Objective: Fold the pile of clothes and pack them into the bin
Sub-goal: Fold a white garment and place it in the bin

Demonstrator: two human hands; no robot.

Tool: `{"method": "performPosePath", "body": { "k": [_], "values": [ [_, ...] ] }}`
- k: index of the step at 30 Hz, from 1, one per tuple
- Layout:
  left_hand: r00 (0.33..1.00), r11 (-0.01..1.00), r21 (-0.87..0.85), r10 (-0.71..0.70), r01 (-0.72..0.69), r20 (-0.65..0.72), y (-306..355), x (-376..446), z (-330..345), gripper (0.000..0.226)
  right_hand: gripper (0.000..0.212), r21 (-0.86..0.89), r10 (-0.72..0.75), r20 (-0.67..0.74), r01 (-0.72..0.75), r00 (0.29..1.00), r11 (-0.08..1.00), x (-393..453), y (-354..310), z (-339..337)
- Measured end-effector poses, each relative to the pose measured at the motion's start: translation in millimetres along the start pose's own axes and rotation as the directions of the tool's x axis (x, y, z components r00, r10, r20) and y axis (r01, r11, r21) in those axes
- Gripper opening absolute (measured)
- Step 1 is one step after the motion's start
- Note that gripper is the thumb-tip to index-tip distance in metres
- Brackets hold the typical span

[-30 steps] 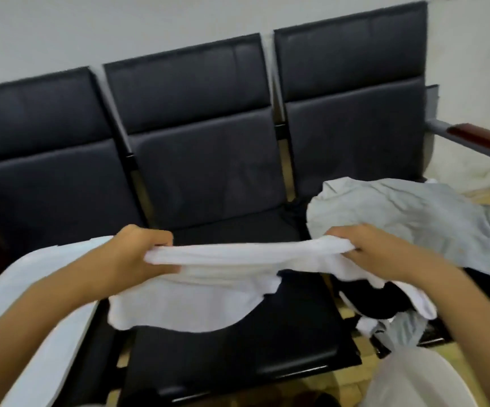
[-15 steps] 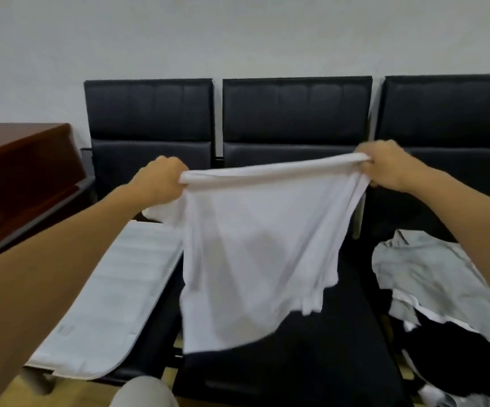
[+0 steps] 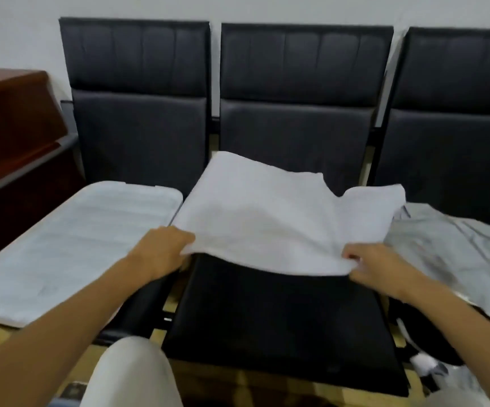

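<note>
A white garment (image 3: pixel 279 218) lies spread over the back part of the middle black seat (image 3: pixel 285 324), its far edge against the backrest. My left hand (image 3: pixel 161 254) grips its near left edge and my right hand (image 3: pixel 376 268) pinches its near right edge, both holding that edge slightly above the seat. A grey garment (image 3: pixel 455 259) lies crumpled on the right seat, over dark clothing. A white flat cover or bag (image 3: pixel 70 248) rests on the left seat. No bin is clearly visible.
Three black chairs stand in a row against a white wall. A brown wooden desk (image 3: pixel 11 127) is at the far left. My knee in light trousers (image 3: pixel 132 374) shows at the bottom, and a white plastic bag (image 3: pixel 432 368) lies low at the right.
The white garment was held up and hanging in front of the chairs; now it has been laid down onto the middle seat, with both hands lowered to its near edge.
</note>
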State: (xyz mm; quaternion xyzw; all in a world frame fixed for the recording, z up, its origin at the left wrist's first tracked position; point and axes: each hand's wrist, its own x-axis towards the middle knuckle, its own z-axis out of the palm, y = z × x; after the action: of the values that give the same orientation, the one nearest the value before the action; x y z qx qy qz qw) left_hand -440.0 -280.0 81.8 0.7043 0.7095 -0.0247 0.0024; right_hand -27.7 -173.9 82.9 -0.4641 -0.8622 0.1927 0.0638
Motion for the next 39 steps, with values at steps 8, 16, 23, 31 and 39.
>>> {"method": "performPosePath", "body": {
  "k": [8,16,23,31,39],
  "values": [
    [0.88,0.971,-0.234,0.151,-0.048,0.449,47,-23,77,0.05,0.023,0.392,-0.024,0.613,-0.277,0.79,0.877,-18,25,93],
    [0.871,0.903,-0.399,0.319,-0.16,0.373,135,60,109,0.025,0.028,-0.048,0.588,0.062,-0.586,0.806,0.809,37,83,84],
    [0.92,0.794,-0.54,0.383,-0.279,0.088,245,191,119,0.017,0.053,0.45,0.691,0.051,-0.634,0.721,0.629,44,123,85],
    [0.911,0.71,-0.704,0.304,-0.022,0.278,371,281,113,0.052,0.037,0.937,0.656,0.35,-0.257,0.668,-0.238,43,142,72],
    [0.912,0.292,-0.931,0.278,0.218,0.3,387,303,84,0.021,0.034,0.813,0.424,0.44,-0.15,0.792,-0.563,28,136,39]
  ]
}}
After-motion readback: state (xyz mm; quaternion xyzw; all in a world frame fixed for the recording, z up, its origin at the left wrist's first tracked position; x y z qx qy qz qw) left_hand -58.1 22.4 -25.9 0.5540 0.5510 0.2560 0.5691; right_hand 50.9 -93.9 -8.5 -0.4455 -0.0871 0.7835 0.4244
